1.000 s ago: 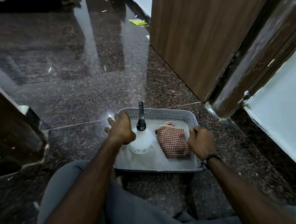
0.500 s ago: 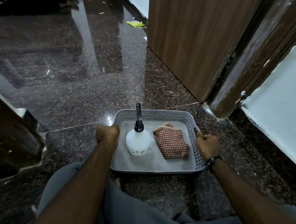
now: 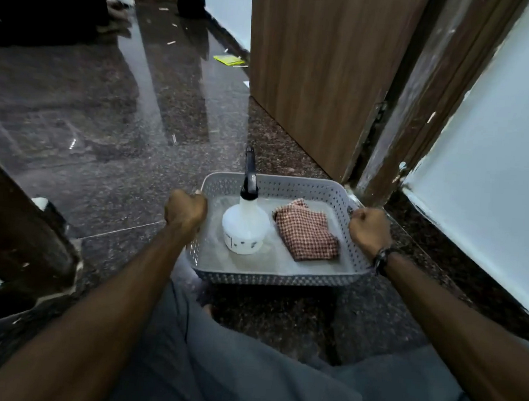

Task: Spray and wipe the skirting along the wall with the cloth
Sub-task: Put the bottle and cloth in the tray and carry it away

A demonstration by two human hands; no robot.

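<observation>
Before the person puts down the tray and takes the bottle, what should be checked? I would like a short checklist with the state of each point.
1. Both hands hold the tray: left hand and right hand are closed on its side rims. Ok.
2. Spray bottle stands upright in the tray. Ok.
3. Checked cloth lies in the tray beside the bottle, folded. Ok.
4. Tray is level: it looks roughly level. Ok.
5. Bottle contains liquid: cannot tell.
6. Skirting under the white wall is near, on the right. Ok.
</observation>
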